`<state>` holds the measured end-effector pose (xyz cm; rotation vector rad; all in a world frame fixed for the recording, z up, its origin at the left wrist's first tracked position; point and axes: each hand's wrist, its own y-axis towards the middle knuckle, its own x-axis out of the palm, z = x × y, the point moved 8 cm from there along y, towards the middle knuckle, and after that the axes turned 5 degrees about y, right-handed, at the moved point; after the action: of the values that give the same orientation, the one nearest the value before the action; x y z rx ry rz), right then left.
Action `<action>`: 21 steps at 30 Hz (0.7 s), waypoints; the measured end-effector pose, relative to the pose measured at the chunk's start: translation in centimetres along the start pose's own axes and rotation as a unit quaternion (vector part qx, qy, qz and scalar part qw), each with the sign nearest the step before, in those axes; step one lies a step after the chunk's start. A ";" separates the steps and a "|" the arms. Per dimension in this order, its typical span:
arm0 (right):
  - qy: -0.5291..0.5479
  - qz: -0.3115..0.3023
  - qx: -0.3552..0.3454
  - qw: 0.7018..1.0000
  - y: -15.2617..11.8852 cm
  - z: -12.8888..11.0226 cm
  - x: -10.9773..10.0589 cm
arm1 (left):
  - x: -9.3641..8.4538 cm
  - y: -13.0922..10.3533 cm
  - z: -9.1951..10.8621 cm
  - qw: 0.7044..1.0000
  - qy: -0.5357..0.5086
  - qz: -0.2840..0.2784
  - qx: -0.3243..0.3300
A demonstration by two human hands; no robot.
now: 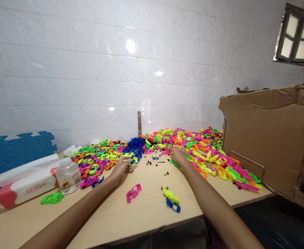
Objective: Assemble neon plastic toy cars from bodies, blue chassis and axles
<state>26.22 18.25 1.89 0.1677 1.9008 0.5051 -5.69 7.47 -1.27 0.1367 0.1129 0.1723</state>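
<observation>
The left hand has its fingers closed around a yellow-and-blue toy car, above the tabletop. The right hand reaches into the near edge of a heap of bright car shells; its fingertips are hard to make out, so I cannot tell whether it grips one. Between the hands lie small black wheel pieces. Nearer the front edge are a pink shell and a yellow shell touching a blue piece. Farther left stands a clear jar, beside a tissue pack.
</observation>
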 end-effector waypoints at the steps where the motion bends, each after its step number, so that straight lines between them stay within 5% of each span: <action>1: 0.001 -0.002 0.000 1.000 0.1 0.1 0.0 | 0.0 0.1 -0.1 1.000 0.000 0.000 0.002; 21: 0.175 0.002 -0.018 0.984 1.1 4.0 -2.1 | -0.3 0.7 -0.4 1.000 0.000 -0.003 0.004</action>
<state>30.58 19.61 2.92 0.0604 2.2323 0.6028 -6.14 8.12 -1.58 0.1453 0.1132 0.1661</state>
